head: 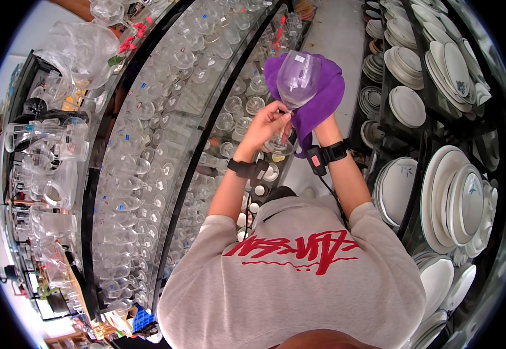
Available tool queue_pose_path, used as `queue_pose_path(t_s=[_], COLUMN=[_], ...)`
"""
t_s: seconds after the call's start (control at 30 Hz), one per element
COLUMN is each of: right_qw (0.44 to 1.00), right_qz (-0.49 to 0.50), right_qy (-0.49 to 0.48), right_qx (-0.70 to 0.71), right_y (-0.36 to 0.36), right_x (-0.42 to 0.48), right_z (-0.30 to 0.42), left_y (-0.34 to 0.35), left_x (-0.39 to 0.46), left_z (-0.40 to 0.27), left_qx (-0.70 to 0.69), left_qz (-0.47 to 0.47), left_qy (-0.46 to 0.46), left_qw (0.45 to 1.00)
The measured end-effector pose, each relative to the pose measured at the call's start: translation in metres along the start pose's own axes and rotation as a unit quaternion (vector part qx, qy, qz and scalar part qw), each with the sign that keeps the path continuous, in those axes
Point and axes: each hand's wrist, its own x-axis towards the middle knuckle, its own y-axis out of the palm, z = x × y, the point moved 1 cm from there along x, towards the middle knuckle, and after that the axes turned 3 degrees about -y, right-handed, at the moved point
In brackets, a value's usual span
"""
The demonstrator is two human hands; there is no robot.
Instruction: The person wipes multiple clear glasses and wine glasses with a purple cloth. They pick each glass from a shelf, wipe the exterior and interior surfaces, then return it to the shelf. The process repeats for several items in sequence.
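My left hand (270, 124) grips the stem of a clear wine glass (299, 78), fingers and thumb closed just below the bowl. The glass leans slightly, bowl upward, and a small white label sticks to it near the rim. Its round foot (278, 145) shows below my fingers. Behind the bowl spreads a purple cloth (329, 87), draped over my right hand (323, 124) and hanging down beside the stem. The cloth hides my right fingers; only the wrist area shows.
On my left, glass shelves (187, 118) hold rows of stemware, with tumblers (255, 105) and white cups (259, 190) lower down. Dark racks on my right carry stacked white plates (407, 107) and large oval platters (442, 196). A pale floor aisle (329, 30) runs between them.
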Motion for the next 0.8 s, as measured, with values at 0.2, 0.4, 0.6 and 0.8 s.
queue_pose_path(t_s=[0.2, 0.4, 0.6, 0.8], right_qw=[0.996, 0.974, 0.995, 0.978], right_qz=[0.011, -0.001, -0.090, -0.073], right_qy=[-0.028, -0.095, -0.004, 0.074], right_qx=[-0.085, -0.206, 0.052, 0.180], right_y=[-0.002, -0.005, 0.009, 0.006], right_x=[-0.008, -0.006, -0.021, -0.004], right_z=[0.000, -0.001, -0.013, -0.002], left_y=[0.007, 0.011, 0.016, 0.008], left_x=[0.002, 0.009, 0.004, -0.001], left_z=[0.016, 0.027, 0.029, 0.025], left_qx=[-0.239, 0.049, 0.332, 0.049], left_qz=[0.121, -0.089, -0.280, -0.104], left_qy=[-0.060, 0.043, 0.072, -0.004], left_qw=[0.962, 0.994, 0.898, 0.993])
